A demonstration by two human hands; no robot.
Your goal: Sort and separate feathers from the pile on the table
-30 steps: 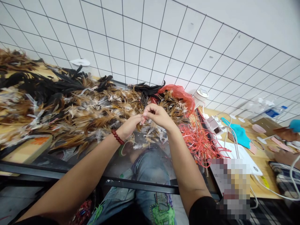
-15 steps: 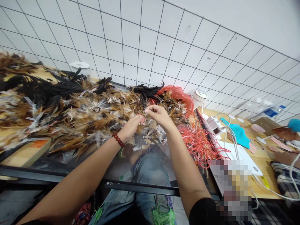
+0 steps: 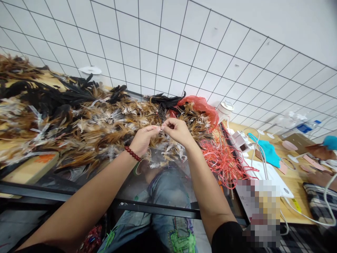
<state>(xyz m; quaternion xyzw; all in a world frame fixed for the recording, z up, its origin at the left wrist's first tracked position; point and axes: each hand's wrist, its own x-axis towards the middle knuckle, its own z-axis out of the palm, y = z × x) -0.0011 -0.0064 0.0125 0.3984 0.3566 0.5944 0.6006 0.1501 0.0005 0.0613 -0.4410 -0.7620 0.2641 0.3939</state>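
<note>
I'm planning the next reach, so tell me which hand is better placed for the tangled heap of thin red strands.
Probably the right hand: it is nearer the red strands, with its forearm beside them. The left hand is farther off, with the right between.

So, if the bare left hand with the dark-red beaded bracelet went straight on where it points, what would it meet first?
Probably the bare right hand, directly ahead of the left hand; they look close enough to touch, though depth makes contact hard to judge.
</note>
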